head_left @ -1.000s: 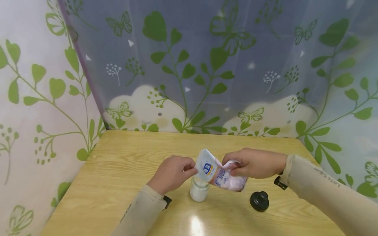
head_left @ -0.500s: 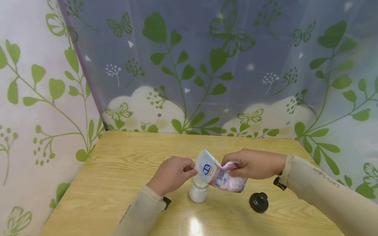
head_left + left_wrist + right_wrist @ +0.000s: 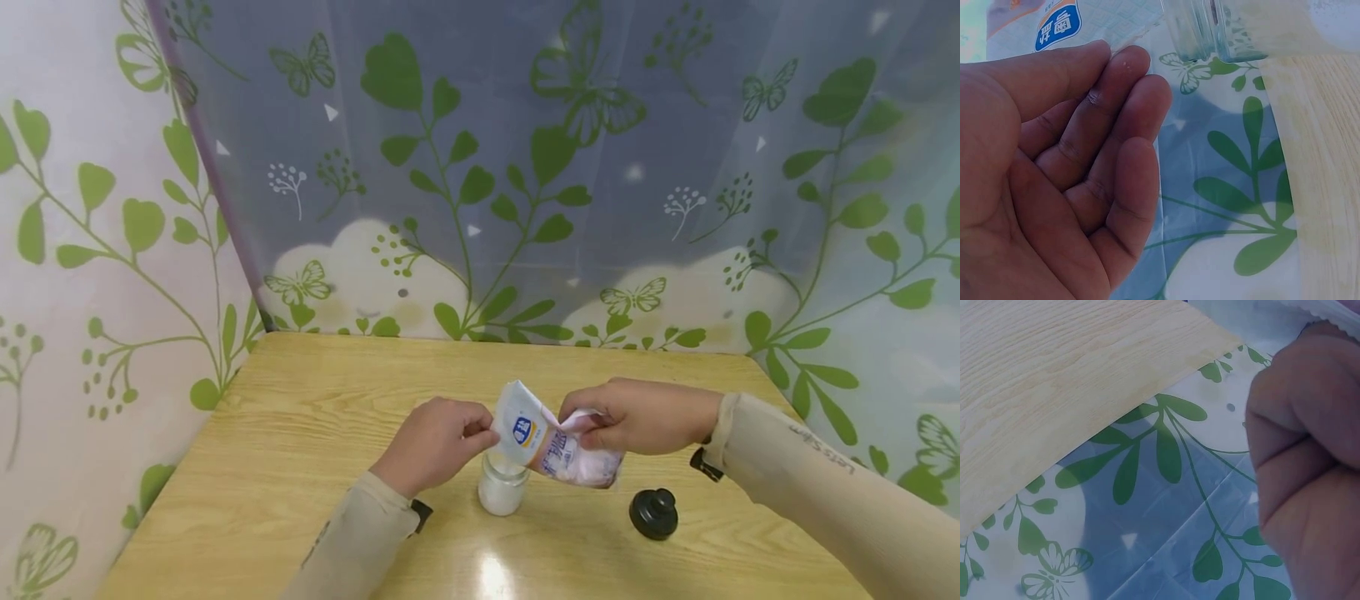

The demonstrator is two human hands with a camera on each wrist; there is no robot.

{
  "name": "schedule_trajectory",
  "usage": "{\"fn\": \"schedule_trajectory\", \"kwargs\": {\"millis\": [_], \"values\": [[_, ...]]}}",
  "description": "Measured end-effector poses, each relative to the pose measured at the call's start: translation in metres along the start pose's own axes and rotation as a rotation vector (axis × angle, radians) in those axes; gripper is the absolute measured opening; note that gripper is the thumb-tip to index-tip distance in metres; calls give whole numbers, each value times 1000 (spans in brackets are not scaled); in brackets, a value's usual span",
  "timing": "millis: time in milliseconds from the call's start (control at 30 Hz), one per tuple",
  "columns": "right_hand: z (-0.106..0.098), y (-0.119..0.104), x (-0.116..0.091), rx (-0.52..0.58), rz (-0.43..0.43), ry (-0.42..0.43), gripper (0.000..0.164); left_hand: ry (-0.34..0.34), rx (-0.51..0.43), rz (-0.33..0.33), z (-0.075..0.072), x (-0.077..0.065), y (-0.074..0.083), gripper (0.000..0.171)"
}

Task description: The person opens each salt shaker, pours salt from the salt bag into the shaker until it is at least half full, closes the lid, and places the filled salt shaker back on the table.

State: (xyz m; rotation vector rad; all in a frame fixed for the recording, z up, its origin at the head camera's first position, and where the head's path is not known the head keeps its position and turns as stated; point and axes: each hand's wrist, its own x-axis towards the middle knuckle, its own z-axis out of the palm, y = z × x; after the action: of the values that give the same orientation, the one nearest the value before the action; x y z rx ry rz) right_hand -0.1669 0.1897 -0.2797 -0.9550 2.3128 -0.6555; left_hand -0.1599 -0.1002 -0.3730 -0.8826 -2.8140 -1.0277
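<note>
A soft white-and-pink bag of salt (image 3: 558, 450), with a blue logo, is tilted so its mouth leans over a glass jar (image 3: 502, 492). White grains fill much of the jar, which stands upright on the table. My left hand (image 3: 438, 442) pinches the bag's edge by the mouth between thumb and forefinger; the left wrist view shows its other fingers (image 3: 1138, 194) loosely curled. Gripping the bag's body from the far side is my right hand (image 3: 637, 417). In the right wrist view that hand (image 3: 1316, 444) hides most of its hold on the bag.
A black round lid (image 3: 653, 513) with a raised knob lies on the wooden table (image 3: 337, 392), right of the jar. Curtains (image 3: 480, 167) with leaf and butterfly prints enclose the table at the back and both sides.
The head view has drifted slightly, shifting the scene a little leftward. Hands, bag, jar and lid keep nearly the same places relative to one another.
</note>
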Motion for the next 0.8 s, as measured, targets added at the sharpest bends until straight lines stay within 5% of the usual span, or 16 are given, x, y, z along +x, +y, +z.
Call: {"fn": "schedule_trajectory", "kwargs": {"millis": [800], "values": [[5,1,1,-50,-25,21,18,-14,-13,-6,1,0,-4,10]]}}
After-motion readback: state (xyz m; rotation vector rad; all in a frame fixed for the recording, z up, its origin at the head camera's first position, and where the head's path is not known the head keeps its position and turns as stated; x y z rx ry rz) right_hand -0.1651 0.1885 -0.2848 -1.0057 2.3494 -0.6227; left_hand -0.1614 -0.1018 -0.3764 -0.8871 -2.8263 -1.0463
